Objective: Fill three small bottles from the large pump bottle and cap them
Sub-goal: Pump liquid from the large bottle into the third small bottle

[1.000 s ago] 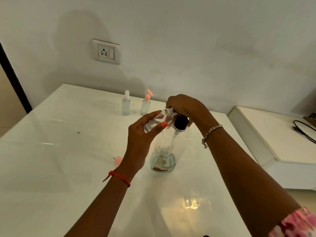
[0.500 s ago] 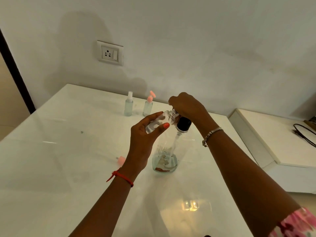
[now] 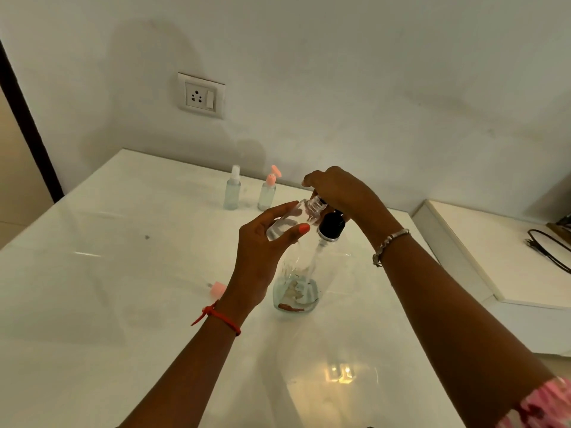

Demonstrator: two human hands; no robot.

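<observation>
left hand (image 3: 262, 257) wraps a small open bottle (image 3: 290, 220), tilted so its threaded mouth sits up under the pump spout, likely to catch liquid without spilling. left grip closed around that bottle. right hand (image 3: 336, 193) sits on top of the pump head of the large pump bottle (image 3: 304, 273), grip closed over the head, looks like pressing down; the spout itself is hidden under the fingers. large bottle stands upright on the worktop (image 3: 108, 304), only a little liquid left at the bottom.

two capped small bottles (image 3: 232, 189) (image 3: 268, 193) are parked at the back near the wall, out of the way, so probably done. a loose pink cap (image 3: 217, 288) lies just left of the left wrist, handy for capping this one.

worktop is glossy white, reflecting a light. plain white wall with a socket (image 3: 200, 95); a lower white ledge to the right carries a black cable (image 3: 547, 248).
</observation>
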